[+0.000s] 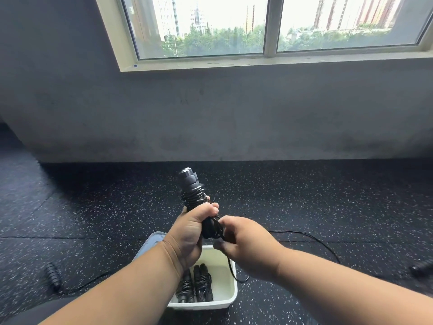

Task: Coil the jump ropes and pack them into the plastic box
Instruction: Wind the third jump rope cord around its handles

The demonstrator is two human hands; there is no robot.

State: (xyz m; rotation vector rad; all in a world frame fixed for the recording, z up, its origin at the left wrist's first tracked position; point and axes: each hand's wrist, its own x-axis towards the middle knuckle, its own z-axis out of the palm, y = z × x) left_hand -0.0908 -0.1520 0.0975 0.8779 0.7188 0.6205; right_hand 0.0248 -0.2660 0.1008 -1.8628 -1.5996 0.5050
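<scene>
The left hand [189,233] grips a pair of jump rope handles [193,193] wound with black cord, tips pointing to 12 o'clock. The right hand [248,245] pinches the cord [311,238] just beside the handles; its loose end trails off toward 3 o'clock across the floor [304,195]. Below the hands, the white plastic box [225,299] holds two coiled ropes [196,285]
</scene>
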